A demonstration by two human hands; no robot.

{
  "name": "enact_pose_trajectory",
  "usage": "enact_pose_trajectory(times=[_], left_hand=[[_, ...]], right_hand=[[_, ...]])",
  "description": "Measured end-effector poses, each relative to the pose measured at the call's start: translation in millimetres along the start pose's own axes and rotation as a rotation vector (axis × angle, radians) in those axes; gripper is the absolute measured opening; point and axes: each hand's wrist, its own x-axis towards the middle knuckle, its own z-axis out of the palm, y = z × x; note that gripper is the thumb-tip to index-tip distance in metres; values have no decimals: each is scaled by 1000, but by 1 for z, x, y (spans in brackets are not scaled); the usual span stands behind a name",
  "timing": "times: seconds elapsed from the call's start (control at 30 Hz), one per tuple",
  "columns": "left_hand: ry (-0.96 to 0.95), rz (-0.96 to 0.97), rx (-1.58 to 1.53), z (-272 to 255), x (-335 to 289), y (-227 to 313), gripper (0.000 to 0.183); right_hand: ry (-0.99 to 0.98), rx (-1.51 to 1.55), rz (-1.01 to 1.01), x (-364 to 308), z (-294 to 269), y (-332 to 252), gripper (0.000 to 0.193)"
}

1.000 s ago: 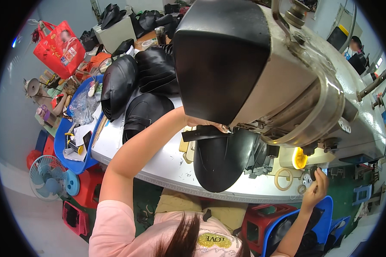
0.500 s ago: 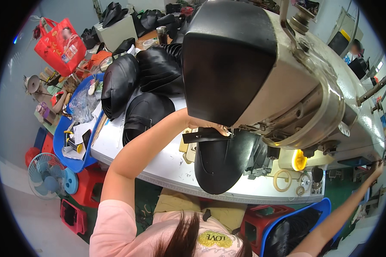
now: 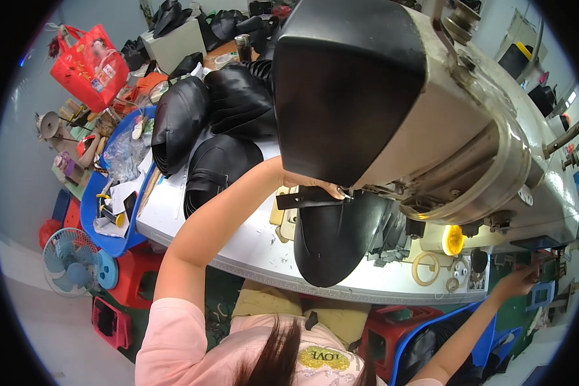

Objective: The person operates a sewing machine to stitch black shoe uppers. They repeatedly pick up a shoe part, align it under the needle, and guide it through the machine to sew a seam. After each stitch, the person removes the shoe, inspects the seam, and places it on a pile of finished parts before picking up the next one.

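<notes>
Under the head of a large sewing machine (image 3: 347,83), my left hand (image 3: 325,185) pinches a short black strap (image 3: 309,198) with the thumb beside the needle area. The strap lies across a curved black leather piece (image 3: 331,248), whose rounded end hangs over the table's front edge. Most of the left fingers are hidden behind the strap and machine head. Off to the right, below the machine's far end, my right hand (image 3: 522,278) is in the air, apart from the leather piece. Its fingers are too small and blurred to read.
Stacks of black leather pieces (image 3: 222,167) stand left on the white table (image 3: 244,248). Small dark pieces (image 3: 392,238) and a tape ring (image 3: 425,268) lie right of the work. A blue bin (image 3: 405,334), a red stool (image 3: 135,280) and a fan (image 3: 71,264) stand below.
My right hand has come away from the machine's far right end, moving left and down. My left hand stays on the strap, and the leather piece has barely shifted.
</notes>
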Motion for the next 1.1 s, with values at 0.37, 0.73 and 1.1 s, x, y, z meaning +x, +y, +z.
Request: enact_pose_trajectory(times=[0.37,0.73,1.1], left_hand=[[287,-55,-690,12,-6,-12,32],[97,657,-323,68,-87,-82,19],[163,563,-237,73,-104,-50,14]], right_hand=[[-841,548,247,-159,8,-80,18],[-1880,893,489,-228,12,-150,16],[-1794,902,68,-219,18,-186,14]])
